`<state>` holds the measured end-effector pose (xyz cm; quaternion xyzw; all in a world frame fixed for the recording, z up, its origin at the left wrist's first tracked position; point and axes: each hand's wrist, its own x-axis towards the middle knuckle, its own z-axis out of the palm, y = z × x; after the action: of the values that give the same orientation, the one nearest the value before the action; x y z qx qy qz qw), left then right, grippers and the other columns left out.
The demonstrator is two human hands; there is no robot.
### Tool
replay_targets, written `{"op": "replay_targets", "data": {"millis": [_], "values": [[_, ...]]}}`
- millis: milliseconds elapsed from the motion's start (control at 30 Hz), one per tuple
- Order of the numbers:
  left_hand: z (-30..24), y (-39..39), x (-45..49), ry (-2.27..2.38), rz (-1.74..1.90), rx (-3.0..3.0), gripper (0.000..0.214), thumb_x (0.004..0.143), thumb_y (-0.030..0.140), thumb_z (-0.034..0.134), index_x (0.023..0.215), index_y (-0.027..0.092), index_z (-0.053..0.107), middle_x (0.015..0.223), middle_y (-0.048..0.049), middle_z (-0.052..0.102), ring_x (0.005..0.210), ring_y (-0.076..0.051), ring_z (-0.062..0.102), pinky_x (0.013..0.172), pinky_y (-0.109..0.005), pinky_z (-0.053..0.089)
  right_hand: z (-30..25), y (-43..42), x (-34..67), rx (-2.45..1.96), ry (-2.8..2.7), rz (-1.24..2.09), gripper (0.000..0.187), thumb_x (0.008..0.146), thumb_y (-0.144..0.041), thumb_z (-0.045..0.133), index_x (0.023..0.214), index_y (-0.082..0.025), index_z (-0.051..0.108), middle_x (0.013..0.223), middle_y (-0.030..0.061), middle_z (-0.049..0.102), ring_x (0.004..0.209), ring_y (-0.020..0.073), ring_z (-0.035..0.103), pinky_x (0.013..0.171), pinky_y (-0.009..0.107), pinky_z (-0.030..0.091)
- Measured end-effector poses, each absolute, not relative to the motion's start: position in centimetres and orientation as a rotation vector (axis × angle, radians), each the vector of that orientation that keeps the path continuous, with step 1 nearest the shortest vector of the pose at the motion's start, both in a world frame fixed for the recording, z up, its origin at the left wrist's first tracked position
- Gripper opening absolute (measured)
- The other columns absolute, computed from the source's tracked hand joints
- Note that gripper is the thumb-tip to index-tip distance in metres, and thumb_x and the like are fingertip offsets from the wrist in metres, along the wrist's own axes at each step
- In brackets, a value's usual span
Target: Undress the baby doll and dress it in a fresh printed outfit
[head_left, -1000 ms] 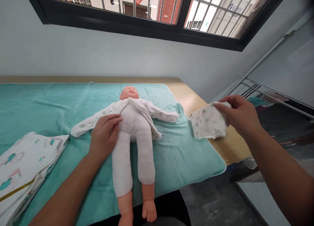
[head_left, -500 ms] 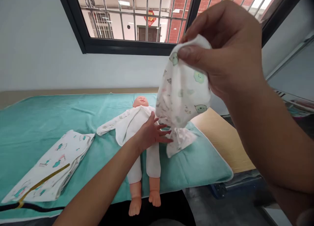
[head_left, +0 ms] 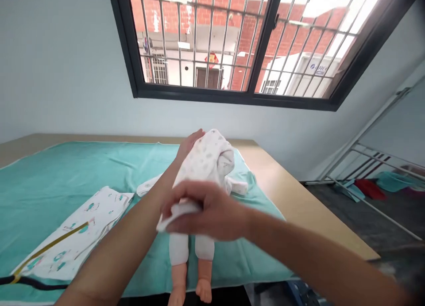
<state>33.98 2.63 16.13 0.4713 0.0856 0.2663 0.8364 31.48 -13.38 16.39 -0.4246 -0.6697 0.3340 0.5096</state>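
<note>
A baby doll lies on a turquoise mat (head_left: 99,164), its bare feet (head_left: 204,284) and white-trousered legs (head_left: 178,249) toward me. A white printed baby garment (head_left: 202,162) bunches over its upper body, and the head is hidden. My left hand (head_left: 191,146) reaches along the garment's far left side, fingers stretched out and partly hidden behind the cloth. Closer to me, above the doll's hips, my right hand (head_left: 210,211) pinches a white edge of the garment between thumb and fingers; motion blurs it. A printed sleeve end (head_left: 238,186) rests on the mat at the right.
A folded white printed cloth (head_left: 76,231) lies on the mat at the left, with a black and yellow strap (head_left: 49,248) across it. Bare wooden tabletop (head_left: 299,208) runs along the right. Behind are a wall and a barred window (head_left: 206,45); a metal frame (head_left: 375,200) stands far right.
My right hand has come down and left from high up, still gripping cloth. My left hand has moved forward to the doll's upper body. Printed cloth now covers the chest and head, and the view has tilted up.
</note>
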Motion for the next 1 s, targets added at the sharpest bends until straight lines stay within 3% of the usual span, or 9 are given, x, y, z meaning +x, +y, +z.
{"op": "replay_targets", "data": {"millis": [133, 233, 333, 400, 500, 600, 733, 833, 1000], "values": [[17.7, 3.2, 32.1, 0.099, 0.492, 1.057, 0.049, 0.072, 0.019, 0.073, 0.120, 0.020, 0.062, 0.090, -0.0045, 0.071, 0.083, -0.021, 0.070, 0.075, -0.034, 0.056, 8.3, -12.7, 30.5, -1.284, -1.863, 0.919, 0.028, 0.073, -0.040, 0.073, 0.100, -0.049, 0.069, 0.107, -0.0187, 0.072, 0.097, 0.0182, 0.071, 0.084, 0.023, 0.054], [18.8, 2.9, 29.6, 0.037, 0.497, 1.220, 0.056, 0.071, 0.020, 0.077, 0.124, 0.023, 0.061, 0.092, -0.0048, 0.069, 0.079, -0.020, 0.068, 0.068, -0.030, 0.056, 7.8, -13.4, 32.0, -1.196, -2.140, 0.437, 0.030, 0.087, -0.032, 0.063, 0.117, -0.028, 0.067, 0.112, -0.0001, 0.073, 0.101, 0.0168, 0.069, 0.092, 0.025, 0.052], [20.2, 2.4, 26.7, -0.069, 0.535, 1.389, 0.054, 0.073, 0.023, 0.077, 0.125, 0.024, 0.063, 0.097, -0.0052, 0.067, 0.081, -0.018, 0.067, 0.067, -0.027, 0.056, 11.2, -14.6, 35.5, -1.177, -1.851, -0.301, 0.019, 0.089, -0.022, 0.061, 0.104, -0.030, 0.068, 0.100, 0.0039, 0.073, 0.092, 0.0188, 0.069, 0.084, 0.033, 0.055], [21.2, 2.0, 25.1, -0.109, 0.549, 1.472, 0.052, 0.074, 0.024, 0.076, 0.125, 0.024, 0.063, 0.098, -0.0052, 0.066, 0.081, -0.018, 0.067, 0.066, -0.026, 0.056, 13.7, -14.8, 38.2, -1.264, -1.532, -0.552, 0.028, 0.084, -0.027, 0.069, 0.111, -0.033, 0.065, 0.109, 0.0061, 0.070, 0.107, 0.0250, 0.064, 0.094, 0.045, 0.052], [22.7, 1.4, 23.1, -0.152, 0.551, 1.557, 0.048, 0.076, 0.025, 0.076, 0.122, 0.022, 0.063, 0.094, -0.0049, 0.068, 0.077, -0.018, 0.069, 0.065, -0.026, 0.056, 16.2, -14.0, 41.3, -1.383, -1.297, -0.364, 0.067, 0.075, -0.049, 0.077, 0.135, -0.035, 0.050, 0.149, 0.0063, 0.045, 0.138, 0.0304, 0.040, 0.111, 0.054, 0.038], [24.0, 0.6, 21.4, -0.218, 0.567, 1.620, 0.041, 0.078, 0.023, 0.075, 0.116, 0.021, 0.063, 0.087, -0.0015, 0.069, 0.070, -0.015, 0.068, 0.061, -0.024, 0.055, 17.7, -13.2, 41.7, -1.210, -1.436, 0.141, 0.071, 0.078, -0.059, 0.071, 0.140, -0.036, 0.045, 0.148, 0.0058, 0.046, 0.134, 0.0298, 0.046, 0.104, 0.049, 0.046], [25.8, -0.9, 19.1, -0.330, 0.707, 1.676, 0.025, 0.080, 0.018, 0.073, 0.103, 0.020, 0.064, 0.083, 0.0024, 0.068, 0.068, -0.012, 0.066, 0.059, -0.020, 0.052, 20.1, -12.8, 39.3, -0.981, -1.570, 0.226, 0.068, 0.070, -0.057, 0.079, 0.129, -0.035, 0.054, 0.134, 0.0039, 0.058, 0.124, 0.0289, 0.054, 0.098, 0.047, 0.049], [27.1, -2.6, 17.0, -0.394, 0.926, 1.728, 0.016, 0.083, 0.016, 0.070, 0.098, 0.019, 0.065, 0.083, 0.0027, 0.067, 0.068, -0.010, 0.064, 0.057, -0.018, 0.049, 22.5, -13.4, 37.1, -0.940, -1.656, 0.174, 0.045, 0.068, -0.048, 0.083, 0.103, -0.028, 0.064, 0.114, 0.0024, 0.064, 0.110, 0.0265, 0.060, 0.093, 0.045, 0.052], [28.6, -6.3, 12.8, -0.426, 1.272, 1.835, 0.015, 0.087, 0.007, 0.064, 0.098, 0.016, 0.066, 0.085, 0.0029, 0.062, 0.067, -0.006, 0.059, 0.056, -0.016, 0.047, 24.9, -16.2, 33.6, -0.758, -1.724, 0.064, 0.035, 0.064, -0.045, 0.085, 0.069, -0.024, 0.057, 0.093, 0.0002, 0.061, 0.094, 0.0225, 0.061, 0.085, 0.041, 0.053]]}}
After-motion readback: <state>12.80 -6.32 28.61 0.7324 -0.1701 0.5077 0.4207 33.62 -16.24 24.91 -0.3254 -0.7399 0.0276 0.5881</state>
